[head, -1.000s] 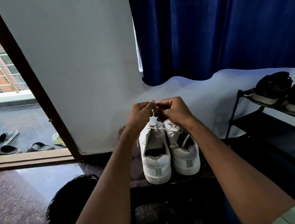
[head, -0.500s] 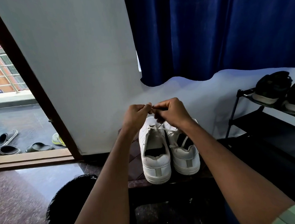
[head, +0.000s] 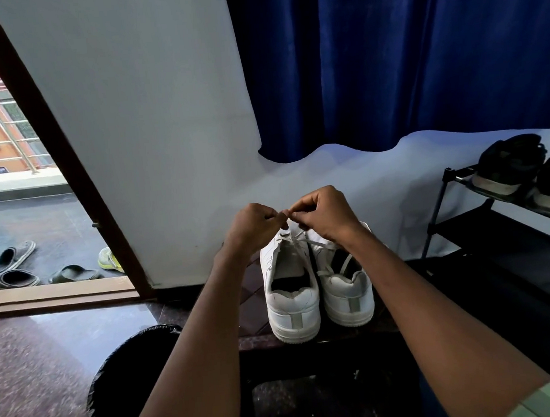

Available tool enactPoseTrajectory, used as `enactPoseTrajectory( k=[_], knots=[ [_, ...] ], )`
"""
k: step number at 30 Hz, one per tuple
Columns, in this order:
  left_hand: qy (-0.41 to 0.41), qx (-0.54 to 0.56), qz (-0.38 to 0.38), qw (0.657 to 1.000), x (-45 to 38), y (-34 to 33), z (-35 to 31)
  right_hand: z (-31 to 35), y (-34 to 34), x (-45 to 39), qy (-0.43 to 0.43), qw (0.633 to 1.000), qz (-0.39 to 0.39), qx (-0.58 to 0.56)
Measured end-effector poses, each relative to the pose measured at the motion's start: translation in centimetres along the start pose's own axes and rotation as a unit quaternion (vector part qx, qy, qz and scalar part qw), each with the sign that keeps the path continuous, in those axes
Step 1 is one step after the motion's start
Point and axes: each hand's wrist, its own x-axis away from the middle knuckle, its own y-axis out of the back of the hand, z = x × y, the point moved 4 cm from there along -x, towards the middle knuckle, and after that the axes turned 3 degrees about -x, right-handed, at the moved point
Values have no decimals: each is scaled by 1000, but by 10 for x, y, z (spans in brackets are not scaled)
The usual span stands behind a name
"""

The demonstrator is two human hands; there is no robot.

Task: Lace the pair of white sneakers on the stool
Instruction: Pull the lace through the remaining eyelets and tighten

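Two white sneakers stand side by side, heels toward me, on a dark stool [head: 253, 313]. The left sneaker [head: 292, 303] has its lace [head: 291, 237] drawn up from the tongue area. My left hand [head: 252, 225] and my right hand [head: 324, 215] meet fingertip to fingertip just above it, each pinching the white lace with curled fingers. The right sneaker [head: 347, 291] has a loose lace [head: 330, 265] lying across its opening. Both toes are hidden behind my hands.
A black-lined bin [head: 122, 384] stands on the floor left of the stool. A black shoe rack [head: 502, 231] with dark shoes [head: 509, 164] is at the right. An open doorway at the left shows sandals [head: 13, 268] outside. A blue curtain [head: 403, 54] hangs behind.
Both hands have stayed pinched together over the left sneaker, shifting only slightly. The sneakers have not moved.
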Motion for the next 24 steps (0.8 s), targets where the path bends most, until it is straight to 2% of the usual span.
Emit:
enactPoseTrajectory(
  k=[2,4,5,10,17,24],
  knots=[
    [43,-30,78,996,3,-3,6,-2,-1,0,-1,998,1,62],
    [104,-3,163,981,9,-6,12,-3,-5,2,-3,996,8,93],
    [124,20,174,977,12,-5,12,-2,-8,3,-4,995,13,103],
    [156,8,124,980,15,8,13,-1,-18,6,-20,990,37,135],
    [189,93,128,969,23,10,11,-2,-31,7,-35,984,46,168],
    [214,106,115,964,24,10,14,-6,-37,4,-38,984,39,168]
  ],
)
